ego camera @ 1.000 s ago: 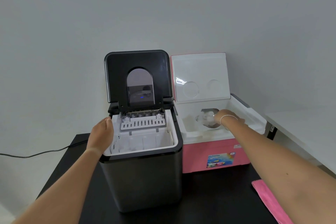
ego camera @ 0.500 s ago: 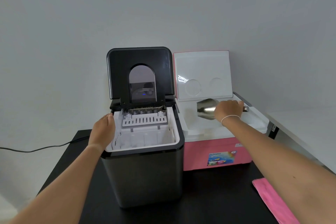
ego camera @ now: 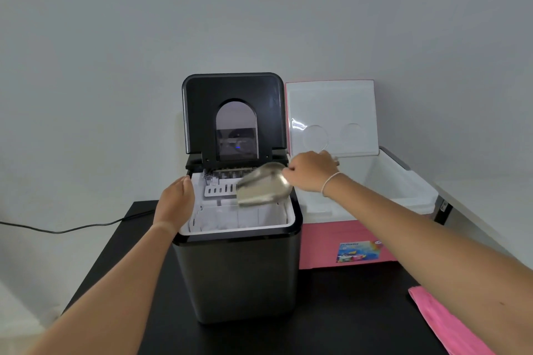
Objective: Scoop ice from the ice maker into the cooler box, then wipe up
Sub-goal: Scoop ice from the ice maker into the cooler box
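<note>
A dark grey ice maker [ego camera: 236, 274] stands on the black table with its lid raised and its white ice basket showing. My left hand [ego camera: 176, 204] rests with straight fingers on the maker's left rim. My right hand [ego camera: 310, 171] grips the handle of a metal scoop [ego camera: 264, 189], which hangs blurred over the right side of the basket, mouth down and to the left. No ice is visible in the scoop. To the right stands the pink cooler box [ego camera: 346, 248], lid open, white inside; its floor is hidden.
A pink cloth [ego camera: 444, 320] lies on the black table [ego camera: 346, 311] at the right edge, partly under my forearm. A black power cord [ego camera: 72, 229] runs off the table's left side. A white surface [ego camera: 490, 210] lies right of the cooler. A grey wall is behind.
My right hand lifted the scoop out of the cooler box and carried it left, over the ice maker's basket. My left hand has stayed on the maker's left rim.
</note>
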Motion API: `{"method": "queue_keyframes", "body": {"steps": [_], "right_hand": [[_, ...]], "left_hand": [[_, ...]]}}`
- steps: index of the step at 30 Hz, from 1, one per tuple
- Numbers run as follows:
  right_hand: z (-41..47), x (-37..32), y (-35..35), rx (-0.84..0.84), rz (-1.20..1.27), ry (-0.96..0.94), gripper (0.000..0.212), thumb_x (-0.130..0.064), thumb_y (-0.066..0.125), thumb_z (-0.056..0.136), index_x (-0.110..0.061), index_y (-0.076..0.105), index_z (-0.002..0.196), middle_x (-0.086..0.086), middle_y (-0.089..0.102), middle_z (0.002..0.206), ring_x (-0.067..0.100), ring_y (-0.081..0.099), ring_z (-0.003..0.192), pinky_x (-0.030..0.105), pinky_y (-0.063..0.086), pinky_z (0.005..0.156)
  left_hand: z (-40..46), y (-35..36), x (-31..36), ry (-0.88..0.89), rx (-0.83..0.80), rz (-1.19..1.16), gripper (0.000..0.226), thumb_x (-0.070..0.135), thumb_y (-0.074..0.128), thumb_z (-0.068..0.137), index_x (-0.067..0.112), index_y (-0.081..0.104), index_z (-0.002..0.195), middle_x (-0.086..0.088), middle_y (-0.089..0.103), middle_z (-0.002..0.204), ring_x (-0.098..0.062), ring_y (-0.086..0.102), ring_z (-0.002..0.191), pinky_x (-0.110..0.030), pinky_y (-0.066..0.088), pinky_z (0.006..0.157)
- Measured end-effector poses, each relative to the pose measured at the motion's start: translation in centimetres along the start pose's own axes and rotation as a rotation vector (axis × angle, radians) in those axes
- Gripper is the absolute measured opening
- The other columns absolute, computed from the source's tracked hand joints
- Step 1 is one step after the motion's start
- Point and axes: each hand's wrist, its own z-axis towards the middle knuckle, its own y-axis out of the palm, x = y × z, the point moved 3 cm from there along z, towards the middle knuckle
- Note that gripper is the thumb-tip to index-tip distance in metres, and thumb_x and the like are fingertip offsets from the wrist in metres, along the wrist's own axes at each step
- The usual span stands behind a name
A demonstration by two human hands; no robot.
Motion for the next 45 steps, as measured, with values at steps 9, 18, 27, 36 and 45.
{"method": "queue_keyframes", "body": {"steps": [9, 18, 27, 36, 45], "right_hand": [[-0.5, -8.9, 3.2, -0.207, -0.857, -0.107, 0.015, -0.024, 0.046, 0.092, -0.021, 0.055, 0.081, -0.002, 0.051, 0.071, 0.018, 0.046, 0.077, 0.036, 0.028, 0.086], [1.0, -10.4, 7.2, -0.383, -1.036, -0.118, 0.018, -0.016, 0.041, 0.089, -0.022, 0.057, 0.082, 0.000, 0.055, 0.075, 0.018, 0.050, 0.085, 0.036, 0.026, 0.083], [2.1, -7.8, 7.0, -0.472, -0.577, -0.057, 0.036, -0.021, 0.033, 0.094, -0.017, 0.055, 0.123, 0.006, 0.055, 0.131, 0.026, 0.046, 0.125, 0.042, 0.020, 0.109], [2.8, -7.8, 6.7, -0.481, -0.490, -0.054, 0.023, -0.022, 0.034, 0.092, -0.018, 0.052, 0.106, 0.007, 0.057, 0.115, 0.026, 0.050, 0.115, 0.039, 0.026, 0.101], [2.8, -7.9, 5.8, -0.541, -0.232, -0.010, 0.014, -0.018, 0.038, 0.093, -0.014, 0.051, 0.095, 0.005, 0.055, 0.088, 0.020, 0.054, 0.083, 0.031, 0.039, 0.079]], "left_hand": [[-0.3, -0.3, 0.4, 0.011, -0.006, -0.029, 0.033, 0.015, 0.025, 0.096, 0.006, 0.035, 0.066, -0.009, 0.045, 0.064, -0.019, 0.039, 0.059, -0.031, 0.032, 0.057], [-0.7, -0.5, 0.8, 0.001, -0.006, -0.079, 0.035, 0.017, 0.026, 0.098, 0.008, 0.034, 0.065, -0.007, 0.043, 0.063, -0.018, 0.038, 0.058, -0.032, 0.031, 0.055], [-0.8, -0.6, 0.9, -0.013, -0.002, -0.108, 0.034, 0.018, 0.026, 0.097, 0.009, 0.033, 0.065, -0.004, 0.041, 0.062, -0.017, 0.037, 0.058, -0.031, 0.030, 0.055], [-0.8, -0.5, 0.9, -0.016, -0.003, -0.126, 0.034, 0.019, 0.027, 0.097, 0.009, 0.033, 0.066, -0.006, 0.041, 0.063, -0.018, 0.036, 0.060, -0.030, 0.030, 0.055], [-0.7, -0.6, 0.9, -0.018, -0.006, -0.125, 0.032, 0.016, 0.027, 0.096, 0.009, 0.032, 0.065, -0.006, 0.040, 0.063, -0.019, 0.035, 0.060, -0.032, 0.029, 0.055]]}}
